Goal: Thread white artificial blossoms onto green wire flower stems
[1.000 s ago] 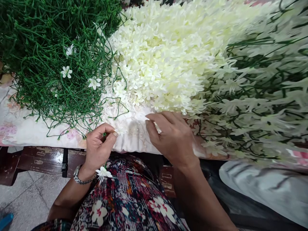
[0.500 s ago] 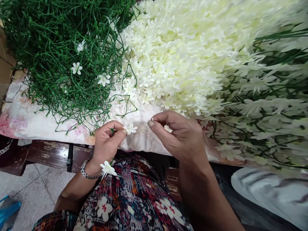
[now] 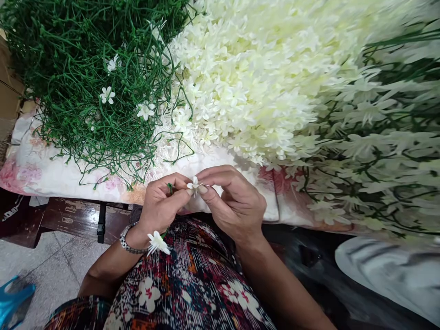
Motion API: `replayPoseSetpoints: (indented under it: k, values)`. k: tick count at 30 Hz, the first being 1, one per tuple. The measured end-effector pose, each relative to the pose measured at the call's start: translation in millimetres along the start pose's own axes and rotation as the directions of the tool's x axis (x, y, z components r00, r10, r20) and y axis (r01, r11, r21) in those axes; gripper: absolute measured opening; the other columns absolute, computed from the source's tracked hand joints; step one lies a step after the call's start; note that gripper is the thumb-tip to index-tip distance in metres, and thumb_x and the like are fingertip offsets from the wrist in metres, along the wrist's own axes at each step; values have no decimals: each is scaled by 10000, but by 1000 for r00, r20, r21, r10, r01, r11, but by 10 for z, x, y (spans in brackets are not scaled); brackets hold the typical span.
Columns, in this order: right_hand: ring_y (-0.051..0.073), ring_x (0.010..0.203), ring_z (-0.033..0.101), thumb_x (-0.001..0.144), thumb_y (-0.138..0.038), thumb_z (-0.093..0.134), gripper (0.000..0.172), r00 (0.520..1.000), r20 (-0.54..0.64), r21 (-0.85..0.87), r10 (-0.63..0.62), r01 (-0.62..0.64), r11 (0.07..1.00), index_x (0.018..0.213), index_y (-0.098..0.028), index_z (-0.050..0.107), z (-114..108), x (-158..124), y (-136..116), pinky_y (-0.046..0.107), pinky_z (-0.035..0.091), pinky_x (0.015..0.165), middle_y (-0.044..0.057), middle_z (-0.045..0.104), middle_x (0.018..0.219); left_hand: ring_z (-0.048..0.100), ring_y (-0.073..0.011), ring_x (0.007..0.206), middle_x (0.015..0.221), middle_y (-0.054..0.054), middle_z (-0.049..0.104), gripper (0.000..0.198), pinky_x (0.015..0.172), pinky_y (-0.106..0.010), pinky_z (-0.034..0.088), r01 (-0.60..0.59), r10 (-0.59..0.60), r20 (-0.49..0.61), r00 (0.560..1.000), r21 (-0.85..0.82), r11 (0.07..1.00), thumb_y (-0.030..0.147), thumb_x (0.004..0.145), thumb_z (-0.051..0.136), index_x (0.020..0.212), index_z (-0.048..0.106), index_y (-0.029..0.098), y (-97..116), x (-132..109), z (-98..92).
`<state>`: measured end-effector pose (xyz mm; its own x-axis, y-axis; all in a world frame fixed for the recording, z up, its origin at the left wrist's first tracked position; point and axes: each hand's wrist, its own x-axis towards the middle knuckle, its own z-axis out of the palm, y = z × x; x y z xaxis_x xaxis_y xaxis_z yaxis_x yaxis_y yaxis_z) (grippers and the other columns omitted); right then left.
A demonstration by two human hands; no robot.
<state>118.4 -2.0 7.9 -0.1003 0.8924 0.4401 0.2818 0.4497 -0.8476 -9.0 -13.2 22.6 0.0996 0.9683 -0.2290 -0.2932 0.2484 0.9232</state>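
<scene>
Flower-printed cloth (image 3: 65, 183) covers the work surface, and a cardboard box (image 3: 10, 98) stands between nine and ten o'clock in the view. Heaped on the cloth toward ten and eleven o'clock is a tangle of green stems (image 3: 85, 78), with several loose white blossoms lying on it. Cream petals (image 3: 261, 82) are piled from twelve to two, and white flowers on green stems (image 3: 371, 151) spread around three, softly blurred. Just below the dial's centre, toward seven, is a small white flower (image 3: 194, 183), pinched by the left hand (image 3: 163, 201) between thumb and forefinger, a bit of green showing between those fingers. From five o'clock of that flower, the right hand (image 3: 237, 201) meets it, thumb and forefinger closed around a thin pale strand (image 3: 203, 185) at the petals. Another white flower, the hanging bloom (image 3: 158, 243), sits below the left hand, beside the metal watch (image 3: 127, 240). Patterned clothing (image 3: 185, 288) fills six to seven, and bright blue plastic (image 3: 17, 293) lies at eight.
</scene>
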Motion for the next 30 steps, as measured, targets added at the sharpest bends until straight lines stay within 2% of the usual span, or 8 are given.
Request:
replayPoseSetpoints:
  k: [5,12,17,23,25,27,30]
  values:
    - [131,747,571,742,-106,534,107,999,9,-46,-46,47,998,810,-187,549,-12,-30,10,292,462,657,21,597,776,333,-18,423,646,8,505,153,374,-175,282,-38,37,26,999,25,999,111,706,530,555,522,135,-35,-3,-21]
    - [129,754,568,731,-95,543,129,991,69,-152,-116,125,980,821,-187,529,-24,-16,28,282,466,656,25,591,774,441,-65,560,667,3,524,135,480,-193,347,-190,183,61,981,136,972,66,721,518,625,573,143,-87,7,-72]
    - [124,750,557,729,-73,539,139,990,92,-108,-109,119,987,815,-181,525,-28,-23,51,277,460,654,26,577,768,500,-91,659,686,-4,549,124,606,-223,395,-308,294,97,951,226,924,68,728,538,642,582,145,-94,22,-87]
    - [110,738,545,727,-72,551,118,992,75,-59,-98,102,993,788,-172,532,-28,-20,42,256,437,645,12,560,752,520,-91,670,676,-3,558,93,632,-212,410,-381,357,133,924,276,883,107,733,571,648,591,138,-60,30,-86]
    - [110,731,542,726,-73,556,114,995,61,-13,-74,75,997,784,-171,540,-30,-19,41,257,432,638,11,558,749,523,-97,677,695,-12,572,74,626,-214,411,-361,341,120,932,231,904,143,733,586,661,600,139,-76,27,-87]
    - [110,716,536,726,-72,556,113,999,22,44,-36,35,998,783,-170,549,-34,-19,41,262,427,629,10,554,747,498,-80,599,704,-16,581,61,547,-199,394,-282,272,91,958,134,950,198,743,588,730,612,143,-105,23,-88]
    - [106,691,525,730,-78,555,107,999,-31,101,20,-17,995,781,-172,562,-39,-22,34,264,420,617,6,551,738,345,-23,407,667,4,575,115,391,-166,284,-149,151,64,986,-43,988,254,768,562,818,595,156,-144,23,-79]
